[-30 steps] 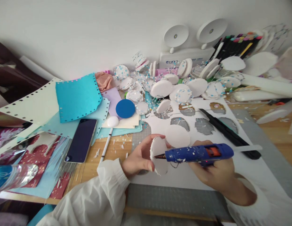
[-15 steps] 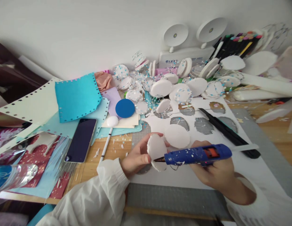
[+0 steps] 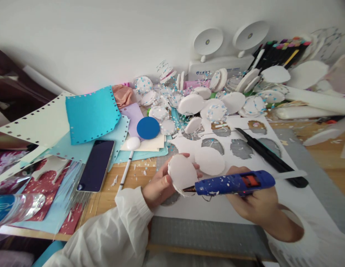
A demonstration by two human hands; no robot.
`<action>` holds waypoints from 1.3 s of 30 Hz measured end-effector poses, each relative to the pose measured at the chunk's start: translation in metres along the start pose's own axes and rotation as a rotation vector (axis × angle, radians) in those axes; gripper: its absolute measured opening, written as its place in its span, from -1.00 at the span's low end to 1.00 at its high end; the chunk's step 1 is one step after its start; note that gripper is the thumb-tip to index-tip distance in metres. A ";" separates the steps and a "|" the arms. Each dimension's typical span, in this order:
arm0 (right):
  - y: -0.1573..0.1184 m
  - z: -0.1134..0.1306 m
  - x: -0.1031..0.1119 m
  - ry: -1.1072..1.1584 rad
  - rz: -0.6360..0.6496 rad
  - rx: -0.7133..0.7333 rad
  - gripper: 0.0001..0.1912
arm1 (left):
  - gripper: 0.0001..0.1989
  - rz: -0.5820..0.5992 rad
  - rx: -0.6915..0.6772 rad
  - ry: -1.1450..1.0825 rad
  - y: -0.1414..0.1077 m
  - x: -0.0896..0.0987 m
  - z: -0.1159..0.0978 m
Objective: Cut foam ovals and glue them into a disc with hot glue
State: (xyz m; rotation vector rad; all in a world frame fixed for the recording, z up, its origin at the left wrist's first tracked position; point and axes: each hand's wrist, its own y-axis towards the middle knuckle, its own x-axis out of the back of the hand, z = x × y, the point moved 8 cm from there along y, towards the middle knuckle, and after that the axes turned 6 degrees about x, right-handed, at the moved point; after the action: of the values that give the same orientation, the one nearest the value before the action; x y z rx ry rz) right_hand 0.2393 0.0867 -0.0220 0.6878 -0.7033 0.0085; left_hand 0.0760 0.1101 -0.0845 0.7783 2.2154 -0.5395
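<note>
Between the thumb and fingers of my left hand [image 3: 160,185] is a white foam disc [image 3: 183,172] with a rough edge, its flat face tilted up. My right hand [image 3: 254,202] is wrapped round a blue hot glue gun [image 3: 225,183] spotted with white. A clear glue stick [image 3: 291,174] sticks out of the gun's back end. The gun's nozzle points left and lies at the disc's lower edge; whether it touches cannot be made out. Just behind the disc, a loose white disc [image 3: 209,161] rests on a white sheet [image 3: 272,207] with round holes cut in it.
A black utility knife [image 3: 268,155] lies across the sheet, over a grey cutting mat [image 3: 205,235]. White discs and blue-beaded pieces [image 3: 216,111] are heaped along the wall. To the left are a phone [image 3: 96,165], a blue disc [image 3: 148,128], coloured sheets [image 3: 91,115] and a plastic bottle [image 3: 19,207].
My left hand has turned the foam disc so its face shows more fully, and its lower edge has come up slightly. The glue gun has barely moved.
</note>
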 end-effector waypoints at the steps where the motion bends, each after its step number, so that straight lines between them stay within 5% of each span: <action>1: 0.000 0.000 0.000 -0.004 -0.002 -0.003 -0.82 | -0.18 0.001 -0.003 -0.003 0.000 0.000 -0.001; 14: 0.010 0.006 0.005 -0.039 0.051 0.078 -0.80 | -0.13 -0.025 -0.062 0.040 -0.002 -0.001 -0.011; 39: 0.003 0.006 0.017 -0.244 -0.056 0.205 -0.88 | -0.09 -0.075 -0.149 0.103 -0.010 0.004 -0.028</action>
State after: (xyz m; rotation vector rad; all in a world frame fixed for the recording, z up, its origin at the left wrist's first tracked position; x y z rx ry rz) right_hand 0.2480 0.0816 -0.0072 0.9145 -0.9254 -0.0561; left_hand 0.0527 0.1206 -0.0676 0.6604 2.3573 -0.3728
